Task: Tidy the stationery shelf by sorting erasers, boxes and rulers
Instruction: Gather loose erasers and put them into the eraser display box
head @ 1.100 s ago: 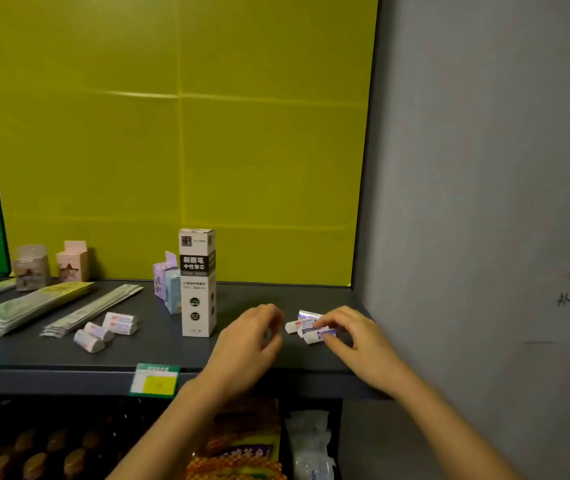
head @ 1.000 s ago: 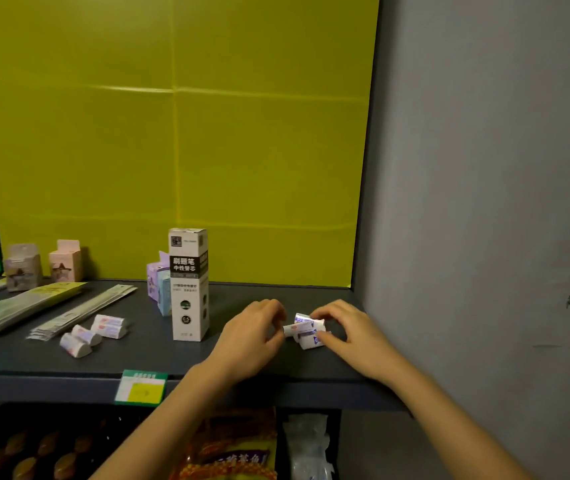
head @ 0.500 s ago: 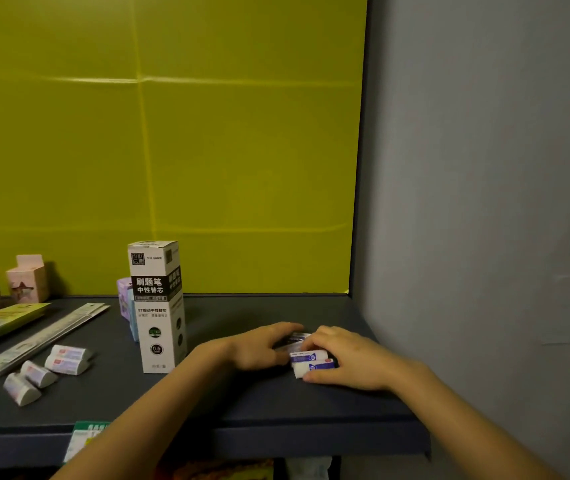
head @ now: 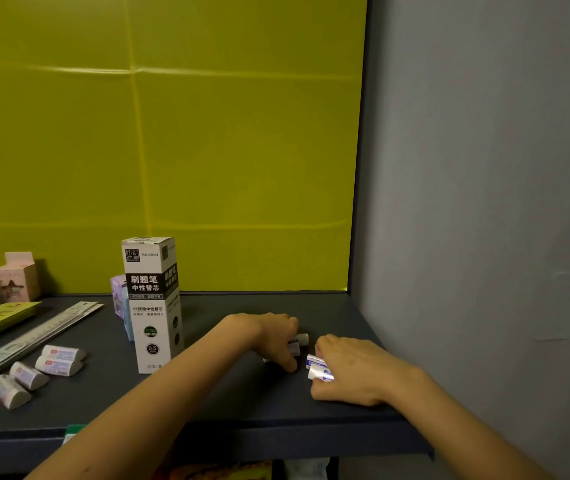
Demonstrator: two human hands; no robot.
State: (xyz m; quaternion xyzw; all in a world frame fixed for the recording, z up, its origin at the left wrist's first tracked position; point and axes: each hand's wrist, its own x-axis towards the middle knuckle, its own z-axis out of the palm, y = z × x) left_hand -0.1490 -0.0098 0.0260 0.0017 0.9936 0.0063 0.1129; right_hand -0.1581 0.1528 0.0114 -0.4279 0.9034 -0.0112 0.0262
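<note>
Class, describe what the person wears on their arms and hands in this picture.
Nothing is worn that shows: the left hand and right hand are bare, without gloves, rings, watches or bracelets. Both forearms are uncovered to the picture's edge; no sleeve is visible.

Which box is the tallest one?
The white-and-black box mid-shelf. It stands far taller than the pink box at the back left and the purple box behind it.

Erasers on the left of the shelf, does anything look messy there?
Yes. The four erasers lie loose at mismatched angles beside the rulers, not lined up or grouped with those under the hands.
</note>
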